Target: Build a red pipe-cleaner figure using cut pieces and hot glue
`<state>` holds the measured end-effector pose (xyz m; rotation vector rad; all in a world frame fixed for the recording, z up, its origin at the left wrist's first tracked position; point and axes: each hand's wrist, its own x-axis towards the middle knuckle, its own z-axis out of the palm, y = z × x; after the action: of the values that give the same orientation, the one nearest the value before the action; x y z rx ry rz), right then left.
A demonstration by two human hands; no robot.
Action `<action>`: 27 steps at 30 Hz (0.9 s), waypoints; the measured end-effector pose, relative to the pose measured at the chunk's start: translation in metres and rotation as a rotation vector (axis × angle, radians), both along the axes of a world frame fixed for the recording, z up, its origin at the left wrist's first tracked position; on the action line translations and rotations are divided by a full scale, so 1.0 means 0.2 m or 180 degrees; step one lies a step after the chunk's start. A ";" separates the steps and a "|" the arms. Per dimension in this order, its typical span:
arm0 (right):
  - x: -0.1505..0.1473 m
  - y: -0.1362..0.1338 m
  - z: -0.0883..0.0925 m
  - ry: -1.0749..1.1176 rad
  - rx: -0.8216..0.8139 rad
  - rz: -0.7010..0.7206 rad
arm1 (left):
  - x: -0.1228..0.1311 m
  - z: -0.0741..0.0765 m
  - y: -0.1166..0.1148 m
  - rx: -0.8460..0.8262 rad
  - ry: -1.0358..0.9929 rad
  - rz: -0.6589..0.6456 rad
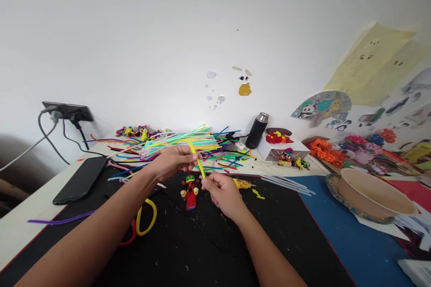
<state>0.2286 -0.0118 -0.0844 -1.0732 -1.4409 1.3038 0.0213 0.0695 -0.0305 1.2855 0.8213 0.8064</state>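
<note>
Between my two hands is a short yellow pipe cleaner, slanting down to the right. My left hand pinches its upper part, and my right hand pinches the lower end. Just below them on the black mat lies a small red pipe-cleaner figure with a green and red head and pale hands. A yellow glue gun lies partly hidden behind my right hand, with short yellow cut pieces beside it. Scissors with a yellow handle loop rest partly under my left forearm.
A heap of colourful pipe cleaners lies along the wall. Behind it stands a black bottle near a white box. Clear glue sticks and a bowl are at right. A phone lies left, below a power strip.
</note>
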 end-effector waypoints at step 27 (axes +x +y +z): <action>0.06 0.04 0.02 0.0132 0.0293 -0.0868 | 0.11 0.06 -0.17 0.0646 0.2130 -0.1200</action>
<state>0.2405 -0.0044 -0.0802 -1.1303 -1.2611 1.0501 0.0431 0.0345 -0.0186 1.8651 0.9865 0.1442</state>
